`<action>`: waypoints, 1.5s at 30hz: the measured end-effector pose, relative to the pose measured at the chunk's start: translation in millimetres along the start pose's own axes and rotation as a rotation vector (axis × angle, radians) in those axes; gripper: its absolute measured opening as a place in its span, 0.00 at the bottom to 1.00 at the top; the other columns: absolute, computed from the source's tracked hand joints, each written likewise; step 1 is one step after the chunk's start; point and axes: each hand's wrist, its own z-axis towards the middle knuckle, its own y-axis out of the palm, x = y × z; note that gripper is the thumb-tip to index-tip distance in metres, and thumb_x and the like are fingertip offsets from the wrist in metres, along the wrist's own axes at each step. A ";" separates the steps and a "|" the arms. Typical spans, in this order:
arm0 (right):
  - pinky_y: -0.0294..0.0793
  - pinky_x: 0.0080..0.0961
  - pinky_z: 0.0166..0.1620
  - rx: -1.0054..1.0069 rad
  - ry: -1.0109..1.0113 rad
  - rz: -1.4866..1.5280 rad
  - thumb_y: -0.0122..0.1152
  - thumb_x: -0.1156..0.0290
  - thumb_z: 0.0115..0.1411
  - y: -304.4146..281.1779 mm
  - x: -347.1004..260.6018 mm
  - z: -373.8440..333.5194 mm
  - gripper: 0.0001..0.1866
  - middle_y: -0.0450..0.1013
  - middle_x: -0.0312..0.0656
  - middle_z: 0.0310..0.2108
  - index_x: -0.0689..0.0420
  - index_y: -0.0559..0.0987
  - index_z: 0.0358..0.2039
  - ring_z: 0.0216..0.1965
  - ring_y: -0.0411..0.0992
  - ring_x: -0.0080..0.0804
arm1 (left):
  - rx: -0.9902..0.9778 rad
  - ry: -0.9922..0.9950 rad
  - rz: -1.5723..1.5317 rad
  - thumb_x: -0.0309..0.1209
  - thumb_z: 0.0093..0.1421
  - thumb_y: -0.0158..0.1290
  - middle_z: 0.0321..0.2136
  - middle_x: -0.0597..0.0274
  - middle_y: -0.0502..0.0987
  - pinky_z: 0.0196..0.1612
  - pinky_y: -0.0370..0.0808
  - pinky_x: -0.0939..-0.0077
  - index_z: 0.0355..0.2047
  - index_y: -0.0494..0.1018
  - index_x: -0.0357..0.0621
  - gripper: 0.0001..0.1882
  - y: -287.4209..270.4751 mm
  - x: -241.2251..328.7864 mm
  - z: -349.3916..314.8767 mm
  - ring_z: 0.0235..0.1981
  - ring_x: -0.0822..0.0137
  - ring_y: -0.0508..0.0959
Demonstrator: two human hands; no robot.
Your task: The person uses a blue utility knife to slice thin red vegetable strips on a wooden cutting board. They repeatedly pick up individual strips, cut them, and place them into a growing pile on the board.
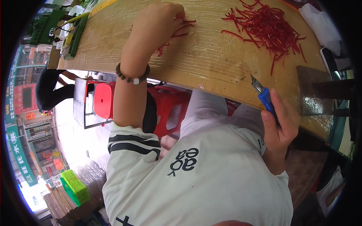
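My left hand (156,24) is over the far left part of the wooden table (211,49), its fingers curled and closed on thin red strips (181,33). Some strip ends stick out past the fingertips, and a few more lie under the wrist. My right hand (283,126) grips a blue-handled utility knife (266,98) by the table's near edge. The blade points up and away toward the tabletop, touching no strip. A large loose pile of red strips (269,28) lies at the far right of the table.
A crumpled white plastic bag (320,24) and a phone-like dark device (329,58) sit at the right edge. Green metal equipment (49,28) stands at the far left. Below the table are red plastic stools (103,101). Another person (56,88) is at the left.
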 end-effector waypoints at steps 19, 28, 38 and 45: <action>0.59 0.24 0.21 -0.015 -0.010 -0.006 0.67 0.74 0.50 -0.1 -1.6 2.3 0.22 0.69 0.40 0.18 0.63 0.78 0.48 0.16 0.61 0.30 | 0.516 -0.199 -0.573 0.25 0.51 0.64 0.24 0.66 0.78 0.25 0.69 0.86 0.36 0.78 0.39 0.11 0.3 14.9 -34.7 0.25 0.81 0.75; 0.60 0.24 0.21 -0.006 0.067 0.000 0.67 0.76 0.51 -0.1 -4.0 5.0 0.23 0.70 0.40 0.19 0.64 0.77 0.49 0.17 0.61 0.29 | 0.356 -0.153 -0.912 0.16 0.52 0.61 0.28 0.64 0.78 0.33 0.75 0.85 0.31 0.76 0.33 0.07 33.1 91.9 -56.9 0.29 0.78 0.77; 0.61 0.23 0.22 -0.003 0.052 -0.020 0.67 0.76 0.51 -0.8 -3.9 4.1 0.22 0.71 0.41 0.21 0.65 0.77 0.49 0.17 0.61 0.29 | 0.436 -0.120 -0.740 0.20 0.58 0.52 0.33 0.53 0.81 0.38 0.76 0.75 0.43 0.77 0.39 0.12 39.1 55.7 -53.7 0.35 0.66 0.82; 0.61 0.23 0.22 -0.018 0.043 -0.016 0.67 0.76 0.51 -0.2 -4.2 4.6 0.22 0.71 0.41 0.21 0.66 0.77 0.48 0.17 0.62 0.28 | 0.418 -0.254 -0.822 0.14 0.58 0.51 0.53 0.49 0.71 0.47 0.75 0.77 0.59 0.61 0.32 0.27 30.6 55.0 -75.1 0.46 0.62 0.79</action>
